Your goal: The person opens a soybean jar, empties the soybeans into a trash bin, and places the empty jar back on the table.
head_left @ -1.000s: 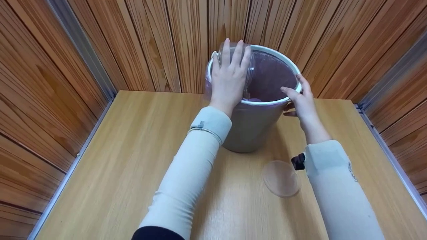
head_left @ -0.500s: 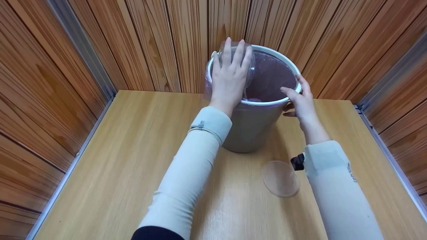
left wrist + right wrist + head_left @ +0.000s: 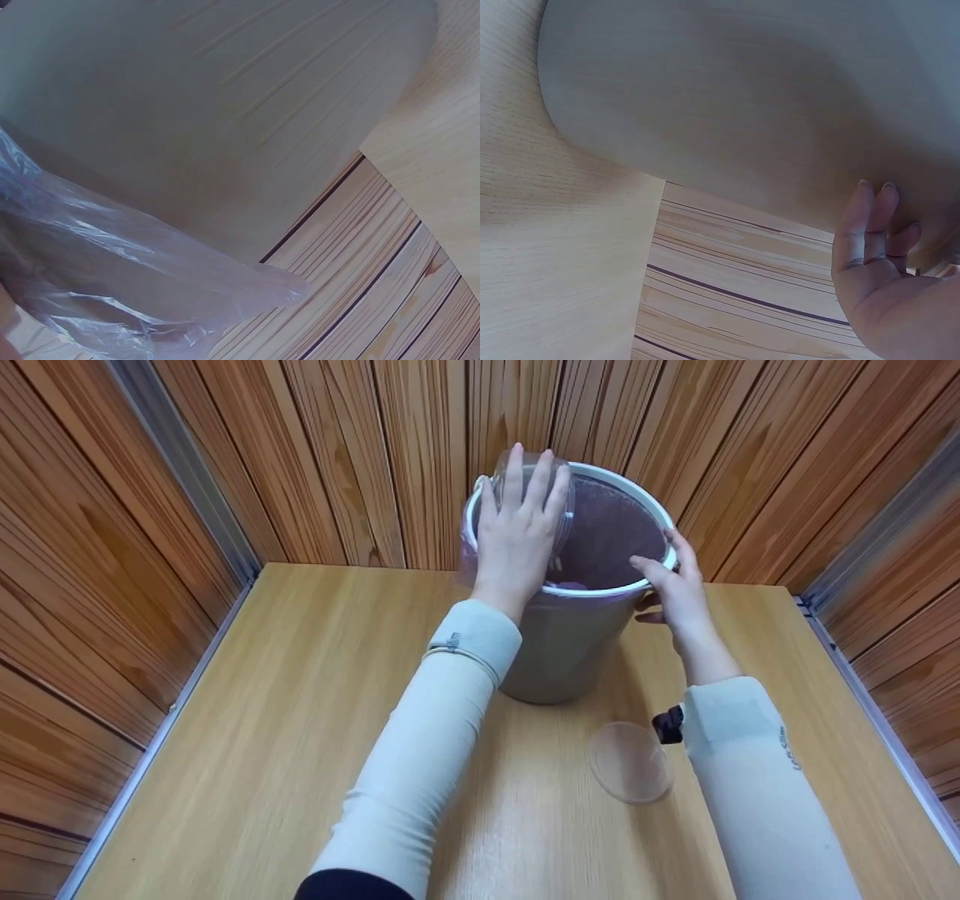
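A grey trash bin with a white rim stands at the back of the table, lined with a purplish plastic bag. Over the left part of its opening, my left hand holds a clear plastic container, tilted, with long fingers spread across it; the thumb is hidden. My right hand grips the rim on the right, thumb over the inside and fingers outside, as the right wrist view confirms with fingers against the bin wall. The bag's overhang shows in the left wrist view.
A round clear lid lies flat on the wooden table, in front of the bin and beside the right sleeve. Wood-panelled walls enclose the back and sides, close behind the bin.
My left hand and the clear container have shifted very slightly to the right. The right hand, the bin and the lid show almost no movement.
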Demonstrator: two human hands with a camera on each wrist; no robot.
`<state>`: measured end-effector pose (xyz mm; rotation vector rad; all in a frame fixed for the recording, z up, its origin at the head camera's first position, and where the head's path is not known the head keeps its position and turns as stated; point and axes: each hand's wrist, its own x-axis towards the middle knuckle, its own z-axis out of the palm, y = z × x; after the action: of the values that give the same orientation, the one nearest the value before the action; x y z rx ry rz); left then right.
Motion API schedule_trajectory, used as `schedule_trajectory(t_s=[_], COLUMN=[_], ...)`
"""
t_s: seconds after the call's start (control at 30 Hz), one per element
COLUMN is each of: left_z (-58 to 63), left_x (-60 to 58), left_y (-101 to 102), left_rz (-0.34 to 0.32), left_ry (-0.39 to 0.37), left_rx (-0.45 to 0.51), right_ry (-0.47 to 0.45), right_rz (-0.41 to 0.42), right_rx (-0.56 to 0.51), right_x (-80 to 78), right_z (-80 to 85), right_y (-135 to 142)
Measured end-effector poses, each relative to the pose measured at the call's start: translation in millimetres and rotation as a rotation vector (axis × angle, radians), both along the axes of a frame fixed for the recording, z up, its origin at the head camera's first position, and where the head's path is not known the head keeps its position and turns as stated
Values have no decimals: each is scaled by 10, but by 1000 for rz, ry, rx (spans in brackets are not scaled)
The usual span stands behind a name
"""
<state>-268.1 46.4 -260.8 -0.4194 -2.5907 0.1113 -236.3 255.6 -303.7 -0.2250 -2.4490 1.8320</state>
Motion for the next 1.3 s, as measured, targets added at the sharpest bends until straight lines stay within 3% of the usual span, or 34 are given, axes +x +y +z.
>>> schedule_trajectory(t_s=[0.5, 0.8, 1.3], left_z=[11, 36, 42], left_x=[-6, -3, 16], left_y=[32, 43, 53], left_rz=[2, 5, 9], left_ry=[50, 27, 51], left_rx=[-98, -129, -195], right_ry=[-2, 16, -3], right_rz=[2, -4, -4], right_rx=[-2, 0, -7], right_x=[-9, 0, -35], right_z=[10, 18, 9], right_y=[12, 5, 14])
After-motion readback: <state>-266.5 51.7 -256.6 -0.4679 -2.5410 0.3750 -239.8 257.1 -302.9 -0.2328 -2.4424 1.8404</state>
